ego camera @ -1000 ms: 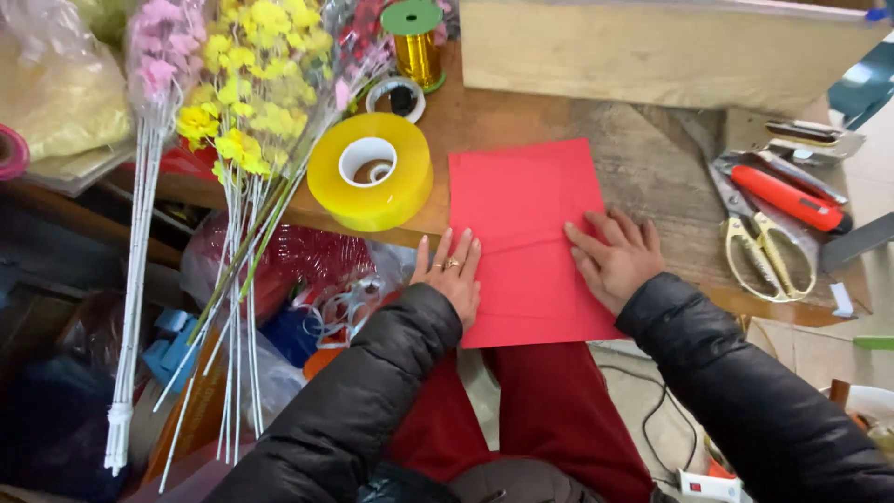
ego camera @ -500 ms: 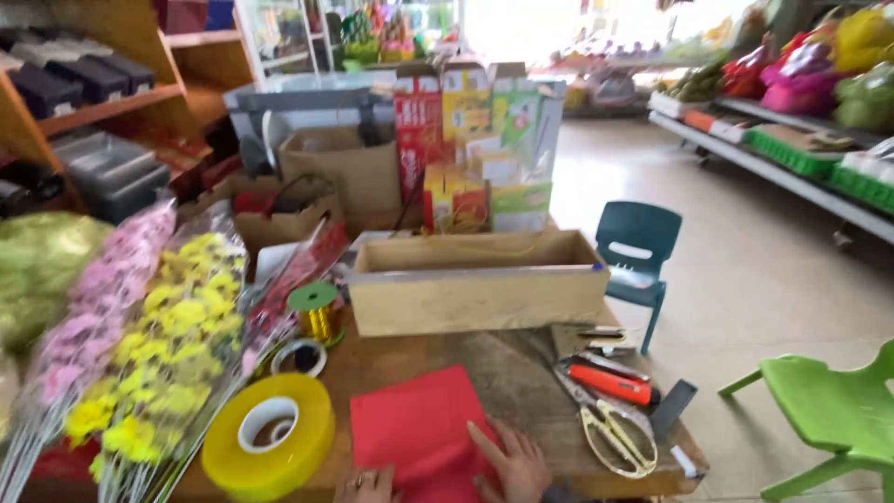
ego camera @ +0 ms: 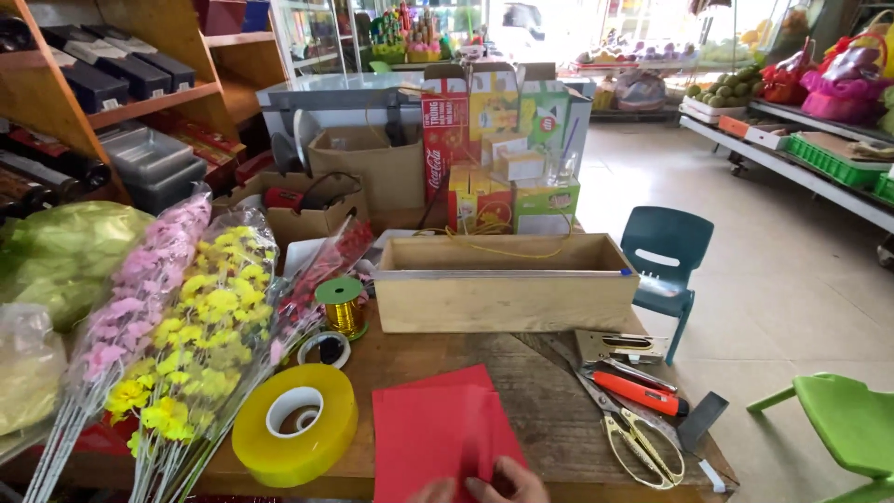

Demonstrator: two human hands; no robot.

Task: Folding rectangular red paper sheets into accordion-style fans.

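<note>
Red paper (ego camera: 438,428) lies under fingertips (ego camera: 507,482) at table edge (ego camera: 549,410).

The paper (ego camera: 438,428) is plain red. The tape roll (ego camera: 296,438) is translucent yellow, the flower sprays (ego camera: 200,326) pink and yellow, the scissors (ego camera: 638,447) pale yellow-handled, the desk (ego camera: 549,391) brown wood.
</note>
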